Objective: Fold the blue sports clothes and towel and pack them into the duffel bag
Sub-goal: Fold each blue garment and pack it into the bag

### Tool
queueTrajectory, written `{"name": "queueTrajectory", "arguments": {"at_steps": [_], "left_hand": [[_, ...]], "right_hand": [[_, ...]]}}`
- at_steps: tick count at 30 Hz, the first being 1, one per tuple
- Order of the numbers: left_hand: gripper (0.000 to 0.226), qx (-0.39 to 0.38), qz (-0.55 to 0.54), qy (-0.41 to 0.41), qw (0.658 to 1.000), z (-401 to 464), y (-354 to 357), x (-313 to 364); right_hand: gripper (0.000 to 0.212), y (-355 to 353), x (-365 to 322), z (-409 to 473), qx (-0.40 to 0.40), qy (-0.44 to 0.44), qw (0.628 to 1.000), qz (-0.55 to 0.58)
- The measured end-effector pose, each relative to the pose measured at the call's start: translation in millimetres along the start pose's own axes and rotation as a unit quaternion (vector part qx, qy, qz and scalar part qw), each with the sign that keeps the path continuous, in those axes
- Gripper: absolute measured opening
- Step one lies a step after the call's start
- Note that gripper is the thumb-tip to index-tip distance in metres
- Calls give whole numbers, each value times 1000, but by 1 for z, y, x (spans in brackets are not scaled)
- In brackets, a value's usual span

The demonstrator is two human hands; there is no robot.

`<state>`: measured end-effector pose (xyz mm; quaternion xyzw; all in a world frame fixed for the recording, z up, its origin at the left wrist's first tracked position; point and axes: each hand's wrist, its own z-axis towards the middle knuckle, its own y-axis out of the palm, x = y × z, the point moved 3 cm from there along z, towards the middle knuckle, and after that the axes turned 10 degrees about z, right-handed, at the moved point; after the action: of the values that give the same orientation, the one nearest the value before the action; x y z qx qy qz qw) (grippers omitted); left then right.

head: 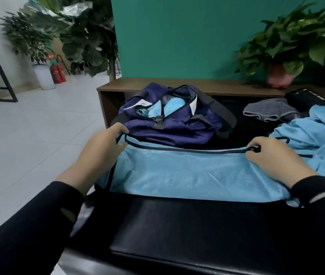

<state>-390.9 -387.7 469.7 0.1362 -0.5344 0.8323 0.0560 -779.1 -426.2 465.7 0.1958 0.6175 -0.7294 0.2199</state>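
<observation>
A light blue sports garment (187, 171) with dark trim lies folded flat across the black bench (177, 231) in front of me. My left hand (102, 149) grips its far left corner. My right hand (276, 155) pinches its far right corner at a dark drawstring loop. Behind the garment sits the navy duffel bag (169, 124), unzipped, with light blue fabric (173, 104) showing inside. Another light blue garment (320, 133) lies rumpled at the right.
A grey knitted item (270, 112) and a black object (306, 98) lie behind the rumpled garment. A wooden shelf (157, 84) runs along the green wall with a potted plant (280, 76). Tiled floor, plants and fire extinguishers (57, 73) are at the left.
</observation>
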Motion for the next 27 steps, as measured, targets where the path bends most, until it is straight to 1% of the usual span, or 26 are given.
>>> {"name": "queueTrajectory", "arguments": {"at_steps": [2,3,4,5,6,7,8,9,10,11,12,13,14,16,18,20,22,25,27], "left_hand": [[32,11,107,6,994,5,10,-5],[32,26,167,12,986,5,12,-6],[29,59,208,17,976,5,11,-5],[23,98,214,27,972,5,8,0],[18,124,186,44,974,3,4,9],[17,133,149,70,977,1,1,22],[18,120,117,108,980,-3,1,39],[18,88,95,156,979,-9,8,56],[17,50,85,212,972,-18,19,75],[15,22,80,273,958,-27,34,89],[18,0,71,317,946,-35,51,99],[27,-26,56,329,942,-41,65,105],[36,-61,47,314,946,-44,75,108],[47,-132,67,265,953,-44,89,105],[58,-190,102,230,949,-42,92,97],[61,-212,126,219,944,-39,89,89],[63,-226,138,205,942,-34,86,77],[65,-234,153,185,942,-28,82,60],[65,-235,154,164,946,-23,78,45]], "right_hand": [[13,12,11,5,11,4,998,-56],[21,16,15,7,24,5,996,-86],[29,15,16,8,40,2,993,-115],[35,11,12,7,58,-4,989,-139],[38,7,4,5,80,-23,986,-145],[37,5,-7,0,103,-52,985,-131],[31,5,-21,-6,120,-92,983,-104],[24,11,-36,-15,122,-125,981,-81],[18,23,-47,-22,105,-158,979,-71],[18,39,-57,-31,72,-181,979,-65],[19,57,-63,-39,32,-196,979,-52],[19,73,-65,-45,-7,-200,979,-37],[22,86,-63,-48,-43,-197,979,-32],[44,97,-57,-52,-112,-157,978,-82],[62,95,-48,-50,-143,-117,975,-121],[71,89,-36,-44,-154,-85,976,-128],[77,79,-24,-38,-147,-56,978,-135],[81,68,-10,-30,-138,-31,980,-142],[82,67,-6,-27,-135,-30,980,-146]]}}
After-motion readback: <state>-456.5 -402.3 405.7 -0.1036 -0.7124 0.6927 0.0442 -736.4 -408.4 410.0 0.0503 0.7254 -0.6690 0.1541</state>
